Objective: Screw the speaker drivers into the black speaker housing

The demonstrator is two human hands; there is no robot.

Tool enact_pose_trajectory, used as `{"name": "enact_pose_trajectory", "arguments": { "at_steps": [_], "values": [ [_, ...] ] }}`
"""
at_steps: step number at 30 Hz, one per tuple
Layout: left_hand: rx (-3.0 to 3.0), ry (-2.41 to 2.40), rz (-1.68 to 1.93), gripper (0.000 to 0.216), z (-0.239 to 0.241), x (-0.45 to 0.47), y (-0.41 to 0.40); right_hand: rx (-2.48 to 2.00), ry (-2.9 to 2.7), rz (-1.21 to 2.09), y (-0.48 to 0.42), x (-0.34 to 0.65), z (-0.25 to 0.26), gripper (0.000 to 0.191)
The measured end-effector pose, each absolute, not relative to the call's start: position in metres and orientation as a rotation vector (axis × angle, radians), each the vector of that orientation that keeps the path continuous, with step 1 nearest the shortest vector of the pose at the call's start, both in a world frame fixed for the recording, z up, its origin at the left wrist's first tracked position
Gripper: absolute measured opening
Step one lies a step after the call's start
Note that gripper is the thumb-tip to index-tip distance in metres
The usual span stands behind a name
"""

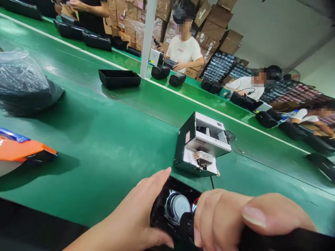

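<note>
The left hand [141, 212] is cupping the left edge of a black plastic speaker housing [167, 209] with a round silver driver cone set in it, fingers stretched along its side and thumb curling under at the bottom edge, so it is gripping the housing. The right hand [235, 218] is closing around a black cylindrical tool handle [274, 240], thumb lying flat along its top, and the front of that handle is sitting over the right part of the housing, just beside the silver cone. The housing is lying at the near edge of the green conveyor belt [104, 139], directly in front of a small grey and white metal box machine [200, 146] with an open top and a brass-coloured fitting on its face; the two are near each other but apart. Well to the left of the machine an orange and blue plastic packet [23, 150] is resting on the belt, and farther left and behind it a clear plastic bag of dark parts [23, 80] is slumping. Behind the machine a black rectangular plastic tray [119, 78] is standing beside a white upright post [148, 35]. Across the belt from the machine, seated people in white shirts [184, 50] are handling black cylindrical speakers [178, 79], with brown cardboard boxes [214, 28] stacked behind them.
</note>
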State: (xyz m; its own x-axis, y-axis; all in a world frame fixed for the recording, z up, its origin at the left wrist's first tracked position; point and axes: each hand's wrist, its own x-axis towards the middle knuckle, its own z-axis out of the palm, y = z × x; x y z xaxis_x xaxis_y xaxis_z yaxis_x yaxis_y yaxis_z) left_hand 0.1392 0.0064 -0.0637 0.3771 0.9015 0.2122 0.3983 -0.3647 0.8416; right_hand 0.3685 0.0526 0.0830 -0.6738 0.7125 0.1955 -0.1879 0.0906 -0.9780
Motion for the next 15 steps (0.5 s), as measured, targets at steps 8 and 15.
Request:
{"name": "enact_pose_trajectory", "arguments": {
  "at_steps": [8,15],
  "values": [
    [1.912,1.089,0.913,0.159,-0.063,0.139,0.007,-0.518,-1.840,1.767,0.062,0.378,0.070,0.047],
    [1.895,1.108,0.880,0.164,-0.065,0.140,0.007,-0.762,-1.496,1.390,0.042,0.344,0.050,0.039]
  ]
}}
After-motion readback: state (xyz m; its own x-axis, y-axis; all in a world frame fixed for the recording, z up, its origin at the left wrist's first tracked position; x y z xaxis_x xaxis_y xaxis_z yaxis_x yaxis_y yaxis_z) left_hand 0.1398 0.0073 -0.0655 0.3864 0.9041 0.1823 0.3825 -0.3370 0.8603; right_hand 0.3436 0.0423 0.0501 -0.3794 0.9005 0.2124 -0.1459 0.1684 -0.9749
